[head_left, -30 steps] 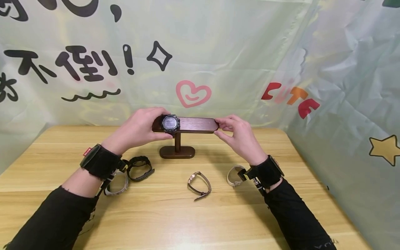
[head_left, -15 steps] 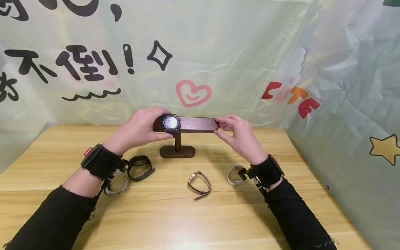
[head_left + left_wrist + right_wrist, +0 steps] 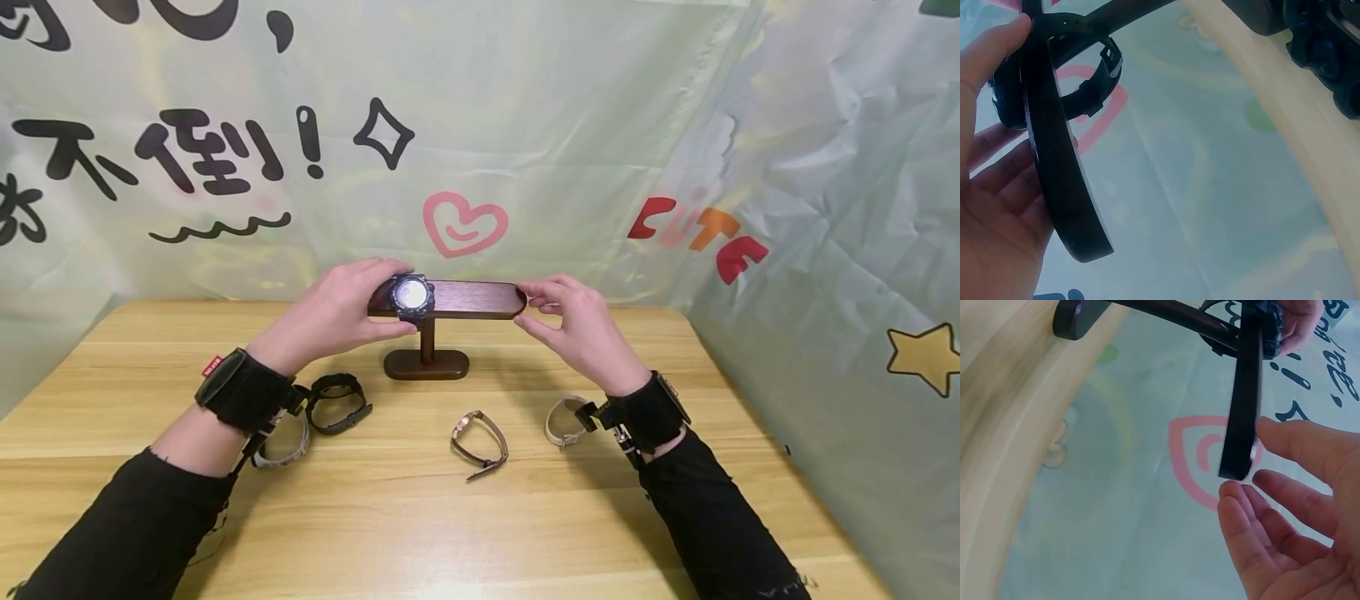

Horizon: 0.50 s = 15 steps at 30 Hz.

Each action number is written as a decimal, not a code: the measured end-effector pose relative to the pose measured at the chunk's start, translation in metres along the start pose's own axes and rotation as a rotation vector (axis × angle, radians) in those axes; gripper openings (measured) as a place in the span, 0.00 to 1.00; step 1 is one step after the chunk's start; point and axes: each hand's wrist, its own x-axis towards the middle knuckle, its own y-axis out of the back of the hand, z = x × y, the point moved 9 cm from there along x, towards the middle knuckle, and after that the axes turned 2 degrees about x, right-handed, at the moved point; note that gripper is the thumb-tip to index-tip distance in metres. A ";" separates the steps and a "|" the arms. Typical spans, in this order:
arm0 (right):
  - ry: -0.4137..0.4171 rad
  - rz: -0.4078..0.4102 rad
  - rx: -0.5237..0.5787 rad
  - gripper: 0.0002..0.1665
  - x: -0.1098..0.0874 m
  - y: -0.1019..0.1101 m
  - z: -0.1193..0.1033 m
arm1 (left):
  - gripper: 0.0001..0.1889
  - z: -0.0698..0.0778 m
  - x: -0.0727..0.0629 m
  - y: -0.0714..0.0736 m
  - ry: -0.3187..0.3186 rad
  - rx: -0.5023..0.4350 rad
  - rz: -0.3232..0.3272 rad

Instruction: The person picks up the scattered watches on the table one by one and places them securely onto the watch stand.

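Observation:
On the table stands a dark wooden watch stand (image 3: 480, 300), a flat bar on a post with an oval base. A black digital wristwatch (image 3: 412, 294) is looped around the bar, left of its middle. My left hand (image 3: 337, 304) holds the watch, thumb along its lower edge and fingers at its top. In the left wrist view the strap (image 3: 1107, 72) encircles the bar. My right hand (image 3: 577, 325) grips the bar's right end between thumb and fingers. Its thumb touches the bar (image 3: 1244, 412) in the right wrist view, with the other fingertips close by the end.
A black watch (image 3: 337, 406) and a light-strapped watch (image 3: 285, 457), partly hidden by the left wrist gear, lie at the left. A slim brown-strapped watch (image 3: 478, 446) lies front centre, a pale-strapped watch (image 3: 558, 423) at the right. A printed curtain (image 3: 570, 150) hangs behind the table.
The watch face looks brighter than a second ago. Both hands and the stand keep almost the same place, with only a very slight shift to the right.

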 end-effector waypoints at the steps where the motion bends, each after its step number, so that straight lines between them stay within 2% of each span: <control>1: 0.000 -0.003 -0.004 0.26 0.000 0.001 -0.001 | 0.38 0.000 0.000 0.000 -0.004 0.002 0.003; 10: -0.025 -0.038 -0.037 0.25 -0.004 0.008 -0.006 | 0.40 0.005 -0.003 0.004 -0.025 0.009 0.035; 15: -0.016 -0.075 -0.065 0.20 -0.006 0.009 -0.012 | 0.39 0.007 -0.007 0.009 -0.033 0.012 0.072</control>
